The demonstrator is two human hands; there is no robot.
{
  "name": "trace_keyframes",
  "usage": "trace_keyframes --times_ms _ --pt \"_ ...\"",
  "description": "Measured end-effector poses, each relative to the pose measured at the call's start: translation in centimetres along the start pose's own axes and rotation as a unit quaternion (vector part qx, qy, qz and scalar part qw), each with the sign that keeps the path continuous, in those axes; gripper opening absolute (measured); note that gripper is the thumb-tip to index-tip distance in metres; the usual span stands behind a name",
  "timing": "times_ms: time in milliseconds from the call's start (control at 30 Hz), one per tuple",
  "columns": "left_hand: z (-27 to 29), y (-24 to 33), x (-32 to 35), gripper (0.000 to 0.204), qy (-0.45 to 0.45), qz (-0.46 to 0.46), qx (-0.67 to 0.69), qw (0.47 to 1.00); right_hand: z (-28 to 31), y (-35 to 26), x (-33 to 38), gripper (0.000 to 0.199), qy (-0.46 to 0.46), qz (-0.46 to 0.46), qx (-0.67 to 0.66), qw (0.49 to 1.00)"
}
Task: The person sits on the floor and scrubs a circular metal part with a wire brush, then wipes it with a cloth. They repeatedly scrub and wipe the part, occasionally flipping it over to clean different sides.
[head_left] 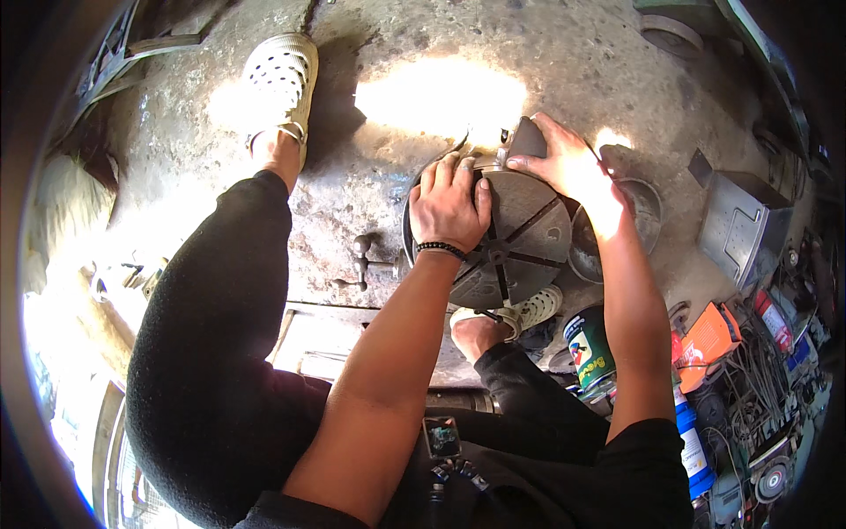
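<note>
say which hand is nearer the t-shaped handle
Left: left hand rests on the slotted disc, right of the handle; right hand holds the dark block, farther right.

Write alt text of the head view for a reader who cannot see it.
A person's left hand lies on a round slotted metal plate while the right hand holds a dark grey piece at the plate's far edge. Nearby are cream clogs and stained floor.

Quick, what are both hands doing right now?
Left hand: open, resting on the round slotted disc.
Right hand: thumb and fingers closed on a dark grey piece.
</note>
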State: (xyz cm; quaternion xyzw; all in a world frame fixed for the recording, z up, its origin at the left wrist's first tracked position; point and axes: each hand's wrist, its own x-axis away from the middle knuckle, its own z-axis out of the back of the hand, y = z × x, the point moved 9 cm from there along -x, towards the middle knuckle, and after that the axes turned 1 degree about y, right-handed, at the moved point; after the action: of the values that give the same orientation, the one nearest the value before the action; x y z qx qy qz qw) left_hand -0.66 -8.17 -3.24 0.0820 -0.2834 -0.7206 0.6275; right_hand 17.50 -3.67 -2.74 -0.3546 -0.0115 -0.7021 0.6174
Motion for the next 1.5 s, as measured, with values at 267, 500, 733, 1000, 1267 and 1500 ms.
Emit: trace_keyframes --times_ms 267,500,733,1000,1267,1500 --pt "-0.3 0.0 0.0 0.044 -0.020 0.005 0.007 1.000 0.3 1.5 0.4 0.077 -0.044 -0.047 0.002 0.998" --pt "-0.3 -0.3 -0.1 0.042 -0.004 0.004 -0.004 1.000 0.0 0.1 -0.7 0.081 -0.027 -0.004 -0.045 0.999" --pt "-0.2 0.3 0.0 0.037 0.011 -0.010 0.002 1.000 -0.1 1.4 -0.5 0.083 0.023 0.046 -0.042 0.998" --pt "-0.1 0.6 -0.2 0.035 0.017 -0.018 -0.015 1.000 0.2 2.3 0.3 0.087 0.021 0.029 -0.021 0.999" --pt "-0.6 -0.2 0.0 0.038 0.007 -0.005 -0.035 0.999 -0.3 0.2 0.0 0.088 0.042 0.000 -0.048 0.998" --pt "0.1 0.8 0.1 0.034 0.040 -0.025 -0.018 0.999 0.3 1.8 0.3 0.080 0.013 0.017 -0.074 0.997"
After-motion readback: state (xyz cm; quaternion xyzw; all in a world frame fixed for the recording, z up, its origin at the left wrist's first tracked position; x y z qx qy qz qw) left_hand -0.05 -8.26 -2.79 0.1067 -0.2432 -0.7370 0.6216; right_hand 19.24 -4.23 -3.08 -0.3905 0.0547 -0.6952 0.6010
